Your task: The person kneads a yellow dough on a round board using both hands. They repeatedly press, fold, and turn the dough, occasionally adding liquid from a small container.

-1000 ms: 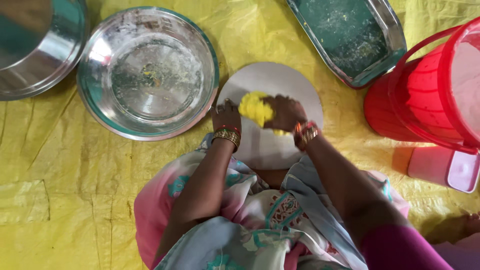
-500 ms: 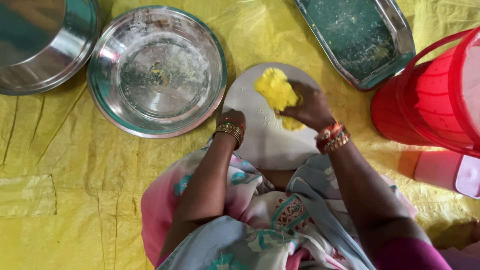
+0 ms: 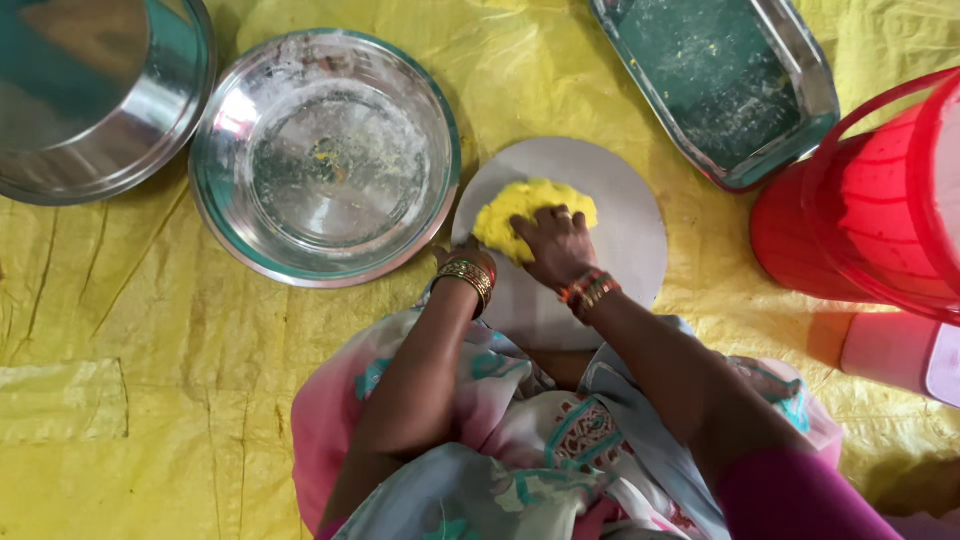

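A crinkled yellow plastic sheet (image 3: 130, 340) covers the ground. Directly on it lie a round grey flat board (image 3: 625, 215) at the centre, a shallow round steel bowl (image 3: 325, 155) to its left, a larger steel basin (image 3: 95, 95) at the top-left corner, a rectangular steel tray (image 3: 725, 85) at the top, and a red plastic bucket (image 3: 870, 200) at right.

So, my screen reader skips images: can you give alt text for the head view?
Seen from above, the right hand presses yellow dough on a round board; the left hand rests at the board's edge. An empty steel bowl, a tray and a red bucket sit on yellow sheeting.
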